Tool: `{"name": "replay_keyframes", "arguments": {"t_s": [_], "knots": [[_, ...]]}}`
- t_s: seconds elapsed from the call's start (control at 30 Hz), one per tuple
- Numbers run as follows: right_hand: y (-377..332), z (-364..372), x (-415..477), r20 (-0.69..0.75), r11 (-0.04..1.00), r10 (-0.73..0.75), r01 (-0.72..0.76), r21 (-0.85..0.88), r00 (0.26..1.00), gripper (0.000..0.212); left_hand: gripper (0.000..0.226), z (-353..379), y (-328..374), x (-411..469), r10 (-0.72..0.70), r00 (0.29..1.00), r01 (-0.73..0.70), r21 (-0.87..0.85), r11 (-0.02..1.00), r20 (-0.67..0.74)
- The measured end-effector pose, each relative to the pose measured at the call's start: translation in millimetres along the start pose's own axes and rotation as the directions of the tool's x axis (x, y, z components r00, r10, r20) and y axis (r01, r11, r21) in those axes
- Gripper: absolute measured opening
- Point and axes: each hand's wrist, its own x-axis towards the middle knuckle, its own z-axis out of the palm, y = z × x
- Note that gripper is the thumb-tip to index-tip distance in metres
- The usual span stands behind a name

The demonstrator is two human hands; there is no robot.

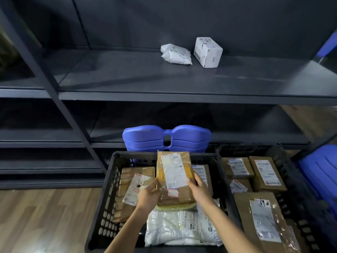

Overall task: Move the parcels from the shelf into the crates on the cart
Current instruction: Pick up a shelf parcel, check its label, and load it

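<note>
Fingers of the left hand [148, 195] and right hand [199, 190] clasp one brown taped parcel [175, 178] by its near sides, label up, over the left crate [109, 189], probably to lay it flat on the three parcels there. The right crate [255, 149] shows four. Two white ones, a mailer [176, 54] and a box [207, 52], sit far back on the shelf [145, 77].

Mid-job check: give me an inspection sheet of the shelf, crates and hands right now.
Surface: dark metal shelf, two parcels on it.
Job's things: white bag and white box on the shelf; brown parcel over the left crate; right crate holds brown parcels.
Clutter: stacked blue stools behind the left crate.
Hands: left hand and right hand grip the brown parcel's sides.
Cables: nothing seen.
Surroundings: wood floor.
</note>
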Motion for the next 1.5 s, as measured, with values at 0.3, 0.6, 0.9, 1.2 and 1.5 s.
{"name": "replay_keyframes", "arguments": {"t_s": [0.3,0.6,0.9,1.2,1.5], "knots": [[8,8,20,0.053,0.999,0.030,-0.028,-0.031,0.998,0.054,0.048,4,-13,12,0.003,1.000,-0.003,-0.013,1.000,-0.014],[16,5,27,0.029,0.999,-0.009,0.011,-0.050,1.000,0.054,0.051,11,-21,15,0.092,0.996,-0.091,-0.012,0.996,0.013],[26,4,27,0.033,0.999,-0.023,0.024,-0.043,0.999,0.056,0.051,12,-27,19,0.100,0.993,-0.097,-0.058,0.994,0.056],[25,5,26,0.020,0.979,-0.077,0.079,-0.185,0.997,0.073,0.063,26,-14,15,0.019,0.996,-0.017,0.029,0.999,-0.092],[37,8,13,0.194,0.498,-0.454,0.429,-0.754,0.869,0.063,0.062,48,-7,6,0.419,0.887,-0.353,0.872,0.338,0.196]]}}
